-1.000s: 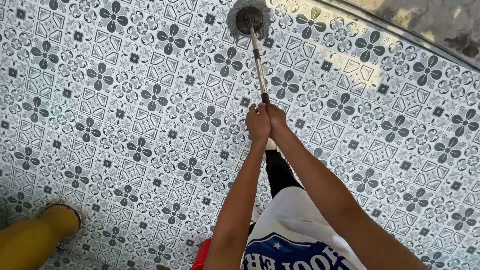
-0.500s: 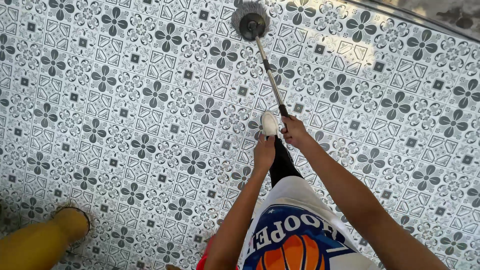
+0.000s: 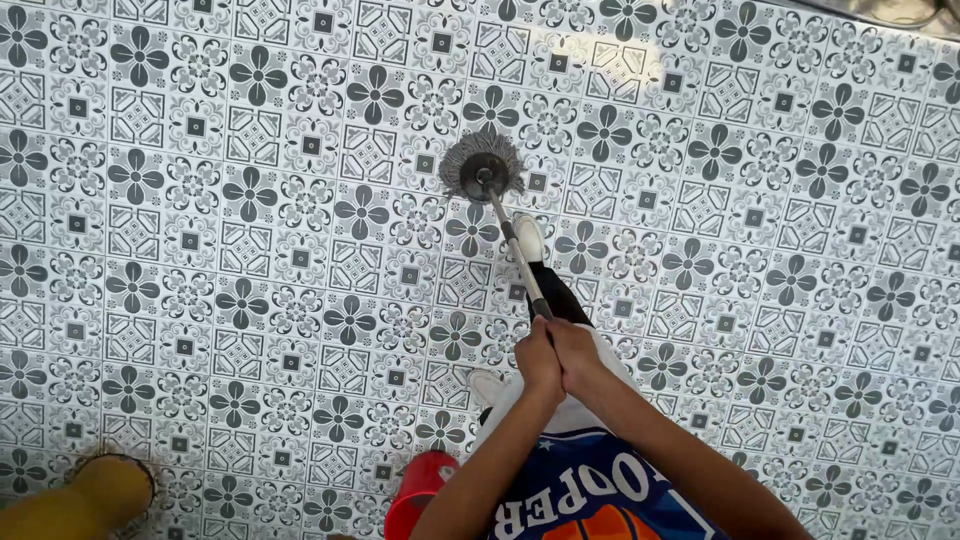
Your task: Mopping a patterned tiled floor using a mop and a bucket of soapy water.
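A mop with a round grey head [image 3: 482,167] rests on the patterned tile floor [image 3: 230,250]. Its thin metal handle [image 3: 517,258] slants down towards me. My left hand [image 3: 537,361] and my right hand [image 3: 574,352] are pressed together, both wrapped around the handle's upper end. Below them I see my white shoe [image 3: 529,237], a black trouser leg, and my blue and white shirt with an orange ball print [image 3: 585,495].
A red bucket rim [image 3: 418,488] sits by my feet at the bottom edge. A yellow boot [image 3: 85,497] stands at the bottom left corner. A paler strip [image 3: 890,12] runs along the top right edge.
The mop head has been pulled back towards me and now lies lower in view. My hands stay on the handle; my foot has stepped forward beside the handle.
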